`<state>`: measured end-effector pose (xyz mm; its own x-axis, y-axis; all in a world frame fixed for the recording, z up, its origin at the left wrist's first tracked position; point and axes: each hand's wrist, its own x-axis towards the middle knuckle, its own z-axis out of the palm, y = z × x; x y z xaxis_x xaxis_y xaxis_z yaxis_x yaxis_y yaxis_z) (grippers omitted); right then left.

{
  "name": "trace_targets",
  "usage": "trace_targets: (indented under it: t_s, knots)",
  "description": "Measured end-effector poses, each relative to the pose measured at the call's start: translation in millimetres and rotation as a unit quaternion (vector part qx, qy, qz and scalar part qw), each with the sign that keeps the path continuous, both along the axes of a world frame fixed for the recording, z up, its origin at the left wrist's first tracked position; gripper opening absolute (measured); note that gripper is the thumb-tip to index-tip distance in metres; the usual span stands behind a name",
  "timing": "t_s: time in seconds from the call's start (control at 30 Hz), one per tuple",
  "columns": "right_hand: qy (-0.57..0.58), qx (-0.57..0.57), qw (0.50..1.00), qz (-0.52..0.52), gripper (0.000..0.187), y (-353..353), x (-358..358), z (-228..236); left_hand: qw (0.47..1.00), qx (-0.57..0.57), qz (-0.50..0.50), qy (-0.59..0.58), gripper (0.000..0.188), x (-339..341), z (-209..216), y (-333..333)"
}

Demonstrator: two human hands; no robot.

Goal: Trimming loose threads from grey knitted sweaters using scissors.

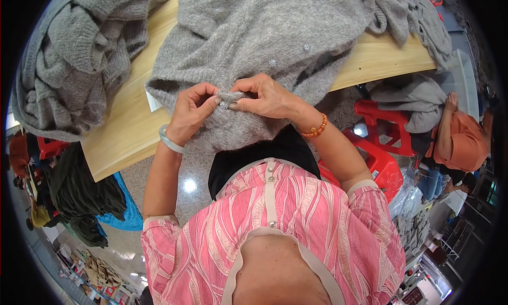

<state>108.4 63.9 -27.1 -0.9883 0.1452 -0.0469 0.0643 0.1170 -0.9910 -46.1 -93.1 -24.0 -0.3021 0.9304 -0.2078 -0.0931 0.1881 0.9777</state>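
A fuzzy grey knit garment (233, 45) spreads over the table, and its near part hangs over the edge into my lap. My left hand (193, 114) pinches a small fold of the knit between thumb and fingers. Right beside it, my right hand (267, 97) grips the same fold from the other side, its thumb pressed next to a sparkly round button (224, 105). Two more sparkly buttons, one of them nearer (272, 63) and one farther (306, 47), sit on the garment to the right. What lies under my fingertips is hidden.
Another grey knit heap (79, 56) lies at the table's left. The wooden table (124, 141) has its corner at my left. Red plastic stools (389, 125) stand at my right, near a person in orange (465, 141) handling grey cloth. Dark garments (84, 183) are piled at lower left.
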Motion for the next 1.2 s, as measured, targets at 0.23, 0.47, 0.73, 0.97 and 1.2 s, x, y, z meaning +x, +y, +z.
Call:
trace_targets:
  t_s: [0.23, 0.47, 0.73, 0.97, 1.2]
  knots:
    - [-0.042, -0.115, 0.992, -0.015, 0.021, -7, -3, 3, 0.997, -0.025, -0.034, -0.07, 0.011, 0, 17, -10]
    - [-0.062, -0.224, 0.971, -0.06, 0.022, -8, 16, 18, 0.972, -0.017, 0.07, -0.222, 0.014, -14, 32, -33]
    - [-0.053, -0.116, 0.989, -0.071, 0.02, -9, 36, 12, 0.902, 0.061, 0.103, 0.415, 0.027, 11, 44, -28]
    - [-0.053, -0.132, 0.989, -0.037, 0.019, -5, 37, 19, 0.888, 0.09, -0.086, 0.443, 0.034, 22, 39, 3]
    - [0.043, 0.233, 0.963, -0.131, 0.024, -14, 38, 27, 0.934, -0.025, -0.088, 0.344, 0.02, 12, 38, 3]
